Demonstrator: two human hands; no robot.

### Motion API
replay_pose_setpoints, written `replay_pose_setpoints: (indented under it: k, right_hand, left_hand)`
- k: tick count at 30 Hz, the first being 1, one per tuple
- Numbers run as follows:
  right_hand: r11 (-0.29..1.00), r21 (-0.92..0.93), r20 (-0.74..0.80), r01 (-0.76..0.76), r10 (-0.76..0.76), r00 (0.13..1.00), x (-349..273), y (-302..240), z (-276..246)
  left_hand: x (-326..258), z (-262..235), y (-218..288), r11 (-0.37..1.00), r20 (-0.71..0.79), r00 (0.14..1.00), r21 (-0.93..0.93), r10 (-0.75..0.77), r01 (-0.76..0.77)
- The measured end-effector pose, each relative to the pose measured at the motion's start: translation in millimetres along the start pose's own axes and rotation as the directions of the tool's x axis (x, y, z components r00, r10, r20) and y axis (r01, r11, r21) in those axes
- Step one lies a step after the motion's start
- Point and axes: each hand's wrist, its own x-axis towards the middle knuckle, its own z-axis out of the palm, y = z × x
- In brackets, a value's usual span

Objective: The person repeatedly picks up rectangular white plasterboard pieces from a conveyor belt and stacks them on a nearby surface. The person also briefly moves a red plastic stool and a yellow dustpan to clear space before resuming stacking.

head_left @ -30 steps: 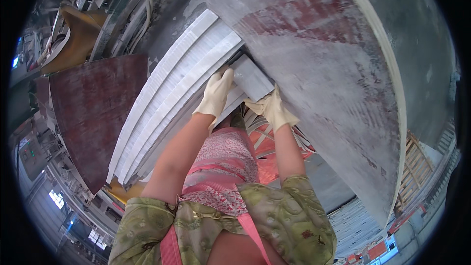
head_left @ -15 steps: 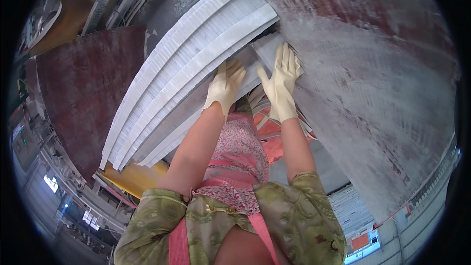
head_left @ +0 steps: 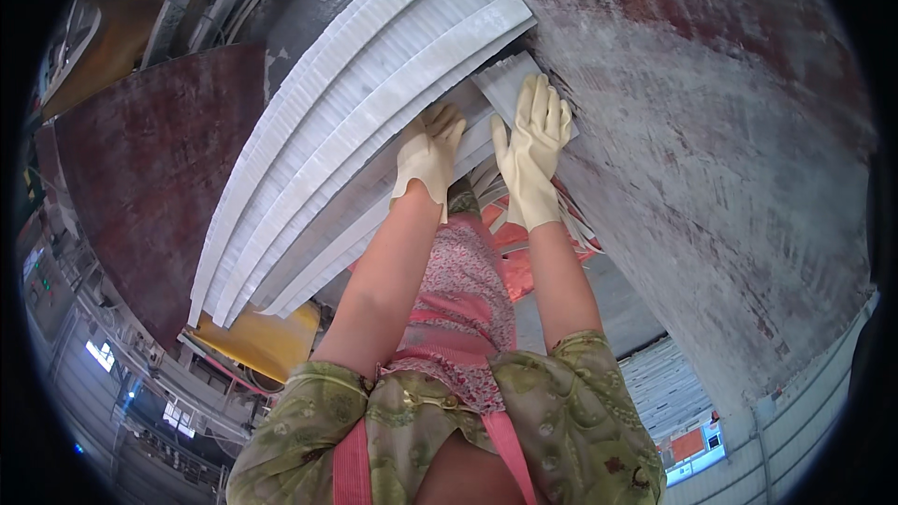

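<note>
Pale grey-white ribbed strip panels (head_left: 360, 98), which look like stone, are stacked in overlapping steps and slant across the view. My left hand (head_left: 430, 150), in a cream rubber glove, lies against a lower panel, its fingers shaded under the upper panel's edge. My right hand (head_left: 533, 150), gloved alike, rests with fingers stretched out along the end of a grey-white strip (head_left: 506, 80). The thumb stands apart from those fingers. Neither hand visibly wraps round a panel, and the undersides of the panels are hidden.
A large grey board with dark red smears (head_left: 692, 150) stands close on the right. On the left is a dark red board (head_left: 164, 187). Below the panels are a yellow piece (head_left: 267, 337) and orange-red material (head_left: 516, 262) with pale straps.
My left fingers have shifted slightly up and further under the upper panel's edge. My right hand has moved slightly left along the strip. The view has shifted a little.
</note>
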Motion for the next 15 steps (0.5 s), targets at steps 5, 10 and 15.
replay_pose_setpoints:
  k: [5,10,15]
  right_hand:
    - [1.0,0.026,-0.017,0.007,-0.006,1.0,0,-2,2]
    - [0.999,0.04,-0.028,-0.005,0.006,1.0,-4,2,4]
    - [0.999,0.033,-0.036,-0.002,0.004,0.999,-6,0,6]
  left_hand:
    - [26,-14,-3,0.992,-0.042,0.996,0.088,-0.082,0.086]
    - [14,32,44,0.787,-0.253,0.853,-0.562,-0.456,0.254]
    - [22,26,28,0.755,-0.279,0.875,-0.641,-0.396,0.137]
